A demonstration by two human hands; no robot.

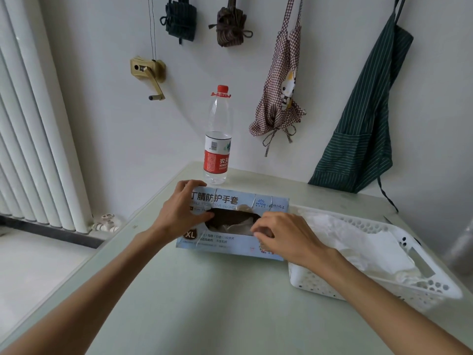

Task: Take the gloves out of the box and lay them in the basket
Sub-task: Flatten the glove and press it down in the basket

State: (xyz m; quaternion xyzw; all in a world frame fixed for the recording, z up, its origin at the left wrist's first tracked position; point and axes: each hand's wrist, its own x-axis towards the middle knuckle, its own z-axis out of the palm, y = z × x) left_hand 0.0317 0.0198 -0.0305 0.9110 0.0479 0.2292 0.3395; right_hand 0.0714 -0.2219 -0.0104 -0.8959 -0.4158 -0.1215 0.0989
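The left hand [183,213] presses the box [231,221] flat. The right hand [279,237] pinches soft, floppy gloves [236,226]; basket [435,290] at three o'clock.

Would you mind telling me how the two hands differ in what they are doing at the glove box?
The left hand lies spread on the glove box, steadying it; the right hand has its fingers pinched at the opening's right edge, over the white gloves. Both are bare and touch the box.
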